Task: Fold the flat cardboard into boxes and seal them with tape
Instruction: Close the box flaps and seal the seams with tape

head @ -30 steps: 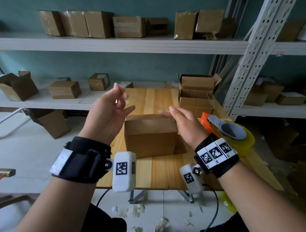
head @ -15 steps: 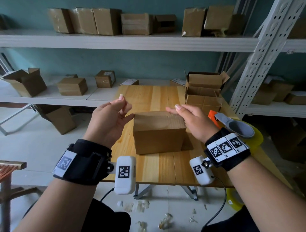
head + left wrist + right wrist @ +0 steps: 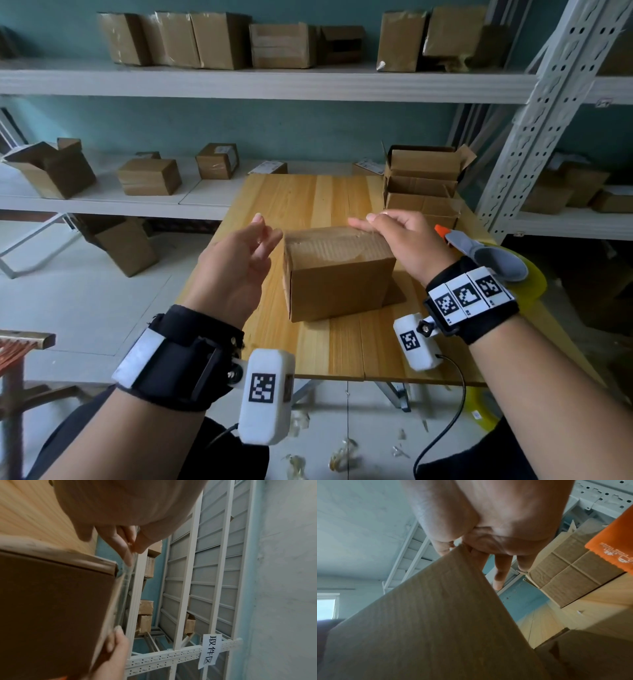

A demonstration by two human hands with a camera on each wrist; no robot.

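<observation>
Shelves full of brown boxes run along the blue wall, and a wooden bench (image 3: 329, 342) stands in front of them. On the bench sits the cardboard box (image 3: 337, 274) that is being made, already folded up and shut on top. A moment ago the left hand (image 3: 236, 263) was held up high and away from the box. Now it has come down close to the left end of the box, fingers loose and parted. The left wrist view shows a clear strip of tape (image 3: 124, 582) hanging past the box corner near those fingertips; I cannot tell if they pinch it or only touch it. The right hand (image 3: 407, 243) has stayed on the far top edge, its fingers laid mostly flat there and pressing down. This looks like the tape is on top and its loose end must next be smoothed down the side. An orange tape dispenser (image 3: 486, 253) waits near the right wrist.
</observation>
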